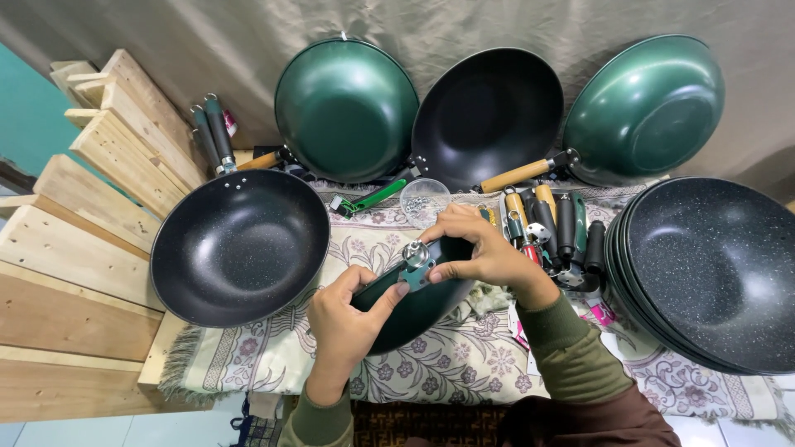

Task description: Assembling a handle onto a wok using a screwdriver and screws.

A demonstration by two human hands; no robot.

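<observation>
The left hand (pixel 352 319) is closing around the green pan (pixel 414 302), thumb pressing the metal handle bracket (pixel 414 258). The right hand (pixel 480 248) is pinching that bracket from above with closed fingers. The pan is resting tilted on the patterned cloth (pixel 464 356) covering the worktop, between a black wok (pixel 240 244) and stacked speckled pans (pixel 712 273).

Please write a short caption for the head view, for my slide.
Two hands fit a metal bracket onto a green pan.
</observation>
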